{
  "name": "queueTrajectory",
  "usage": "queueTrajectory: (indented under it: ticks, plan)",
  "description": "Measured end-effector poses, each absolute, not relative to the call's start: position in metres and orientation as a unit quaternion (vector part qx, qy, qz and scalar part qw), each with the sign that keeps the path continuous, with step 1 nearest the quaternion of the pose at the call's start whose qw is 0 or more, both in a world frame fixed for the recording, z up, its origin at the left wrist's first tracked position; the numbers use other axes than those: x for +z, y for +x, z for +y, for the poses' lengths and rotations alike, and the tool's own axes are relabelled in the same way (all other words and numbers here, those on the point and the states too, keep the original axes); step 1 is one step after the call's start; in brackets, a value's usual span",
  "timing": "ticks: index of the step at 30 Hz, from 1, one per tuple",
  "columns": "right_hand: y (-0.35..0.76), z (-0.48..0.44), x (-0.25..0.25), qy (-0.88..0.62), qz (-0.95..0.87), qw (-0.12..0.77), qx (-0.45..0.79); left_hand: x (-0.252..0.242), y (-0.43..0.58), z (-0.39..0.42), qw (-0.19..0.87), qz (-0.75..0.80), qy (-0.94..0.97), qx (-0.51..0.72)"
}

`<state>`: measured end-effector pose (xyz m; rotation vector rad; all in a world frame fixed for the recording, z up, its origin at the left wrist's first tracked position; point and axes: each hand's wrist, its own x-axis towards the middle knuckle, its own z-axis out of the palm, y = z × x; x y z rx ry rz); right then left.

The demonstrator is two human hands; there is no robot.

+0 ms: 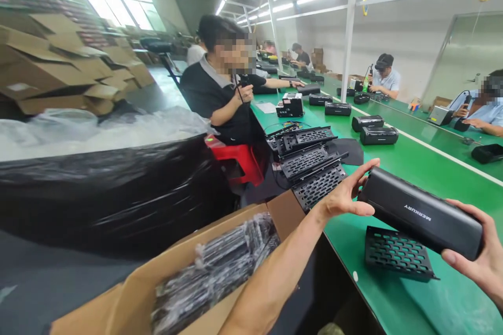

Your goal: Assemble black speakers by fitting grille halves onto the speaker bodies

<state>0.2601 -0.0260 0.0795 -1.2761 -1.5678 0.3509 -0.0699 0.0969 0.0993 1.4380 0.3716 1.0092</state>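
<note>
A black speaker housing [416,209] with "MERKURY" printed on its side is held tilted above the green bench. My left hand [349,193] grips its left end between thumb and fingers. At the opposite end, my right hand [481,251] is closed round it, partly cut off by the frame edge. Below the housing lies a black perforated grille panel [396,254], its far edge partly covered by the housing. More grille panels [310,159] are stacked just beyond my left hand.
An open cardboard box [133,288] of plastic-wrapped parts stands left of the bench [432,309]. A seated co-worker [220,84] holds a tool near a red stool [238,159]. Several black housings [379,135] line the belt. Other people work across it. A big black bag [110,193] is at left.
</note>
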Motion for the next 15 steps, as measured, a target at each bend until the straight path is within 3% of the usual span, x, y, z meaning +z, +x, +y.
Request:
queueTrajectory:
  ticks: [10,15]
  plan:
    - [0.269,-0.027,0.083,-0.534,-0.638,0.515,0.206,0.094,-0.054,0.088,0.597,0.174,0.630,0.464]
    - [0.253,-0.017,0.073,-0.448,-0.586,0.606,0.298,0.076,-0.031,0.078,0.636,0.138,0.491,0.580]
